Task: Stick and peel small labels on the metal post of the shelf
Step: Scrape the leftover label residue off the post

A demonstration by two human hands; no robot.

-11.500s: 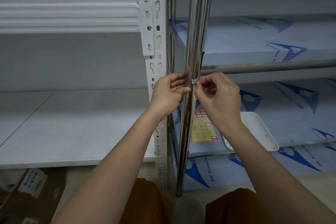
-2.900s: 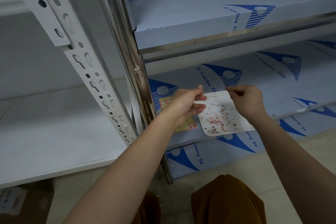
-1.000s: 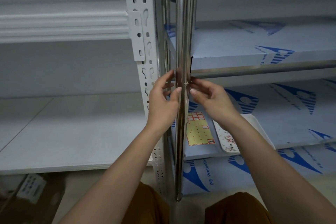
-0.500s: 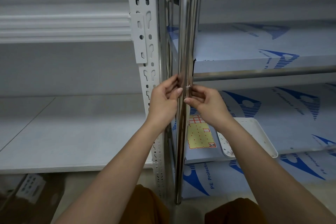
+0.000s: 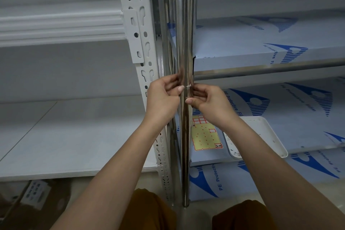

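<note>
Soft, even, dim light; glare streaks the metal post [image 5: 184, 24]; edges bow.

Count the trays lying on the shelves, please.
1. The white tray lies on the lower right shelf, beside the yellow sheet. The right arm hides part of it.

A white slotted upright [image 5: 141, 46] carries pale shelf boards [image 5: 61, 136] on the left. To the right, steel shelves [image 5: 270, 54] wear blue-printed protective film. A cardboard box [image 5: 37, 203] sits low on the left on the beige floor [image 5: 326, 192]. The light is soft and even.
</note>
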